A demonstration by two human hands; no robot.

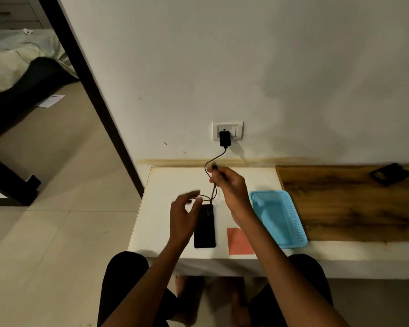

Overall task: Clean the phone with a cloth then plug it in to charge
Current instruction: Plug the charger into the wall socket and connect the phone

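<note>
The black phone [205, 226] lies flat on the white bench [165, 182]. At its 12 o'clock the right hand [229, 182] pinches the charger cable [216, 159]; the left hand [184, 213] hovers with relaxed fingers. At 3 o'clock lie a pink cloth [239, 241] and a blue basket [279, 218], nothing seen inside.

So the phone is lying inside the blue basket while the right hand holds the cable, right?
Not quite. The phone lies flat on the white table, to the left of the blue basket, not inside it. The head view shows this. The right hand does hold the cable.
</note>
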